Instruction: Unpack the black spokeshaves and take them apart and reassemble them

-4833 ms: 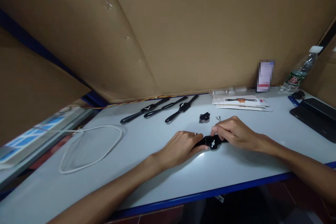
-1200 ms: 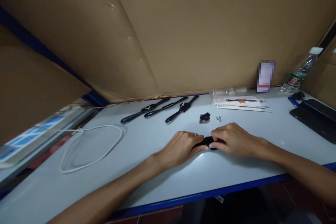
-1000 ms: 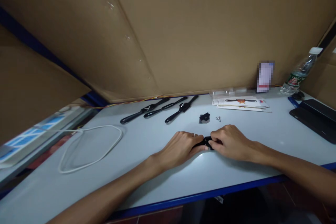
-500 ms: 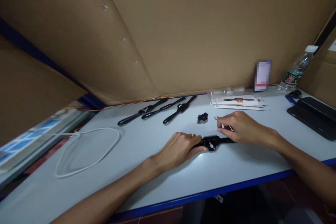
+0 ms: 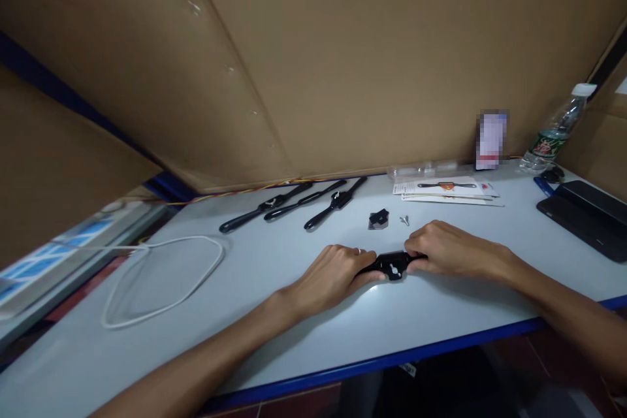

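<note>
A black spokeshave (image 5: pixel 393 266) lies low over the table between my hands, its middle plate showing a bright slot. My left hand (image 5: pixel 333 274) is closed round its left handle, thumb along the near side. On the other handle my right hand (image 5: pixel 435 248) has its fingers closed, pinching close to the body. Just beyond, small silver screws (image 5: pixel 404 220) rest on the table next to a little stack of black and grey metal plates (image 5: pixel 379 219). Further back left lie three more black tools with long handles, the nearest a spokeshave (image 5: pixel 336 201).
A white cable (image 5: pixel 161 323) loops on the table's left (image 5: pixel 255 281). Printed cards (image 5: pixel 445 189) and clear plastic packaging (image 5: pixel 421 171) lie at the back. To the right are a phone (image 5: pixel 491 140), a bottle (image 5: pixel 548 140) and a black case (image 5: pixel 582 219). Cardboard (image 5: pixel 343 65) walls the back.
My right hand has moved down and nearer from the silver screws, which now lie uncovered, and has closed on the spokeshave's right handle. My left hand keeps its hold.
</note>
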A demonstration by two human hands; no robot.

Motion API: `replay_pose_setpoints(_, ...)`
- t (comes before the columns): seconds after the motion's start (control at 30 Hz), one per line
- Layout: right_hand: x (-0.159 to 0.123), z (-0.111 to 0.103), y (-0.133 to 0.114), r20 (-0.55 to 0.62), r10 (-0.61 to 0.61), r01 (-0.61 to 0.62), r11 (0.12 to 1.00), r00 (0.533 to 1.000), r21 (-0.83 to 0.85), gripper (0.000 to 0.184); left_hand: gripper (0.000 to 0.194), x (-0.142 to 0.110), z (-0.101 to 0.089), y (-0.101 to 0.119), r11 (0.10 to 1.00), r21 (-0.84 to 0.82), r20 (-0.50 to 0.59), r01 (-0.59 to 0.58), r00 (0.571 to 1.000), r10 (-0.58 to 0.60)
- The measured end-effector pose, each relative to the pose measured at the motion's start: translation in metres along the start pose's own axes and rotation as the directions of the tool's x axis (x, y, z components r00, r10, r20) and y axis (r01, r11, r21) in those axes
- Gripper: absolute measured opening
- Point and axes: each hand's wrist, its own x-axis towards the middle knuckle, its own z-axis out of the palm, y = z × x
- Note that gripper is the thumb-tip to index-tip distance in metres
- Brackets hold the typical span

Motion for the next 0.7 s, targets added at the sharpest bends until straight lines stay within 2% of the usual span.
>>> replay_pose_setpoints(0.23,0.000,-0.001,0.000,-0.004,0.004,-0.003,0.994,1.000,0.110,0.023,0.063,-0.001,0.001,-0.001,1.000,0.002,-0.004,-0.014,1.000,0.014)
replay_pose_setpoints(0.7,-0.003,-0.007,-0.013,0.026,0.048,-0.047,0.999,0.999,-0.024,0.012,0.063,-0.002,0.001,0.000,0.999,0.026,0.004,-0.039,0.999,0.039)
